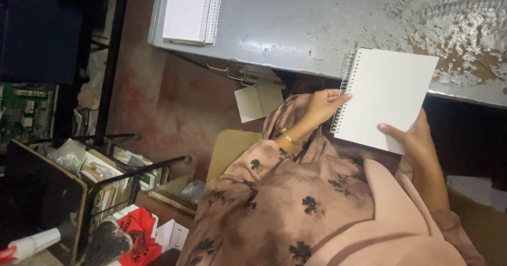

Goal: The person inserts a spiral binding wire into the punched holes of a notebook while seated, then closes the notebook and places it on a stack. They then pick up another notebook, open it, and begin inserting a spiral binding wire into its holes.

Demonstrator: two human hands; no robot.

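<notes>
Your left hand [319, 107] pinches the white notebook [385, 99] at its spiral edge, fingertips on the wire. Your right hand [414, 139] grips its lower corner, thumb on top; the fingers beneath the cover are hidden.

Right hand [417, 139] palm hidden behind spiral notebook [388, 99]. Ruled notebook stack [191, 11] cut by top edge. Loose wire coils [454, 2] blurred, count unclear. Red bag [141, 233] cut by bottom edge.
</notes>
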